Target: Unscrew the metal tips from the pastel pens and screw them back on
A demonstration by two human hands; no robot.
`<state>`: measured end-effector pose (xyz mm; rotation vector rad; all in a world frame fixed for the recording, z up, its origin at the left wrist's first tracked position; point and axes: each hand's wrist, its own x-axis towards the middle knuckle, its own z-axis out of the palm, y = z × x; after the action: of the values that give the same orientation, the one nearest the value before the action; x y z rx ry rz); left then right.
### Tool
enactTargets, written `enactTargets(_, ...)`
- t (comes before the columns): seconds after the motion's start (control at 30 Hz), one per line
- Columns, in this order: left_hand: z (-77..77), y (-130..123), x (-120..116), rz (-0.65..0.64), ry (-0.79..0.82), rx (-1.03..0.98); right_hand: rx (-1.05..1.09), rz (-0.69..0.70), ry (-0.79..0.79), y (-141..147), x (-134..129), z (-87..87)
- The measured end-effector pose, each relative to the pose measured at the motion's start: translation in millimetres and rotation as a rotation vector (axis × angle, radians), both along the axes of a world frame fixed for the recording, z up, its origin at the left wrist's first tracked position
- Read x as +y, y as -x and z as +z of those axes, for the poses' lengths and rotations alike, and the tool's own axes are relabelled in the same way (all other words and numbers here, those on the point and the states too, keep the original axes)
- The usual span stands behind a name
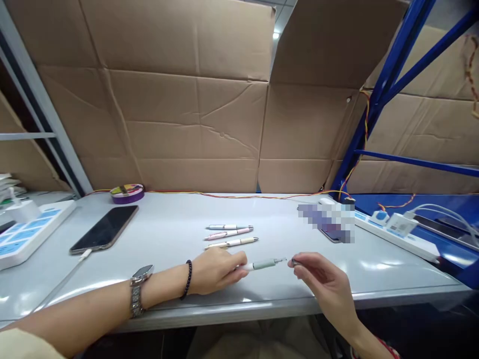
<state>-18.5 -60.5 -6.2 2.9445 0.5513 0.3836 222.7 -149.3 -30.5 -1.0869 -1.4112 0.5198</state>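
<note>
My left hand (215, 270) is closed on a pen (264, 265) with a white barrel and a pale green grip. The pen lies nearly level above the tabletop, its clear narrow front end pointing right. Facing that end, thumb and fingers of my right hand (327, 281) pinch a small dark metallic piece (295, 263), mostly covered by the fingertips. A small gap separates the piece from the pen. Behind my left hand lie three more pens side by side: a bluish one (230, 227), a pink one (229, 233) and a cream one (235, 243).
At left are a phone (107, 230) on a charging cable, a purple tape roll (127, 198) and a power strip (41, 234). A pixelated item lies at right by another power strip (422, 246). Cardboard (194, 119) walls the back; the table's front edge (262, 308) is close.
</note>
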Motion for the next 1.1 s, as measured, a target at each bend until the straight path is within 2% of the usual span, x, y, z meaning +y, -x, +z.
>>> enactTargets(0.2, -2.4, -0.9, 0.8, -0.026, -0.038, 0.054, -0.162, 0.082, -0.057, 3.5, 2.7, -1.1)
enactTargets(0.33, -4.9, -0.6, 1.3, -0.038, -0.052, 0.072, -0.219, 0.148, -0.011, 5.3, 4.4, -5.3)
enactTargets(0.47, -5.1, -0.6, 2.3, -0.029, -0.029, 0.089, -0.181, 0.098, 0.075, 4.5, 7.2, -10.8)
enactTargets(0.6, -2.5, -1.3, 2.3, -0.005, 0.067, 0.11, -0.156, 0.104, 0.13, 2.4, 9.8, -12.5)
enactTargets(0.83, 1.5, -1.1, 1.4, 0.008, 0.176, 0.122, -0.163, 0.152, 0.093, 3.4, 10.2, -9.5)
enactTargets(1.0, 2.1, -1.4, 0.3, 0.028, 0.176, 0.135, -0.188, 0.172, 0.055, 5.1, 9.5, -7.9)
enactTargets(1.1, 1.1, -1.3, 0.3, 0.024, 0.164, 0.132, -0.214, 0.137, 0.083, 4.9, 8.8, -8.8)
